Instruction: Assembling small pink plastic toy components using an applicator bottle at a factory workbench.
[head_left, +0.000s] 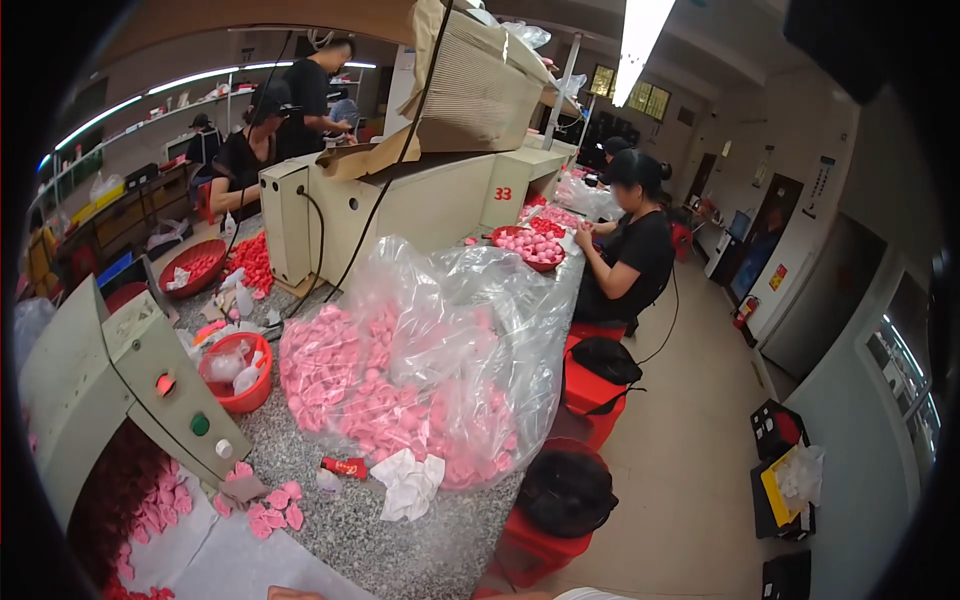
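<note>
Only a sliver of my left hand (293,594) shows at the lower edge, its fingers cut off by the frame. It is nearest to a white paper sheet (235,560) on the speckled stone worktop (400,545). My right hand is out of the picture; a strip of skin beside white cloth shows at the bottom. Small pink petal-shaped pieces (268,515) lie loose beside the sheet. More pink pieces (160,505) lie inside the opening of a beige machine box (150,380) with coloured buttons. Beyond, a large clear plastic bag (430,370) is full of pink pieces.
A crumpled white tissue (408,485) and a red wrapper (345,467) lie before the bag. A red basket (262,385) holds plastic bags. Red stools (590,400) line the worktop's right side, one under a black bag (565,490). A co-worker (635,255) sits beyond; others work left.
</note>
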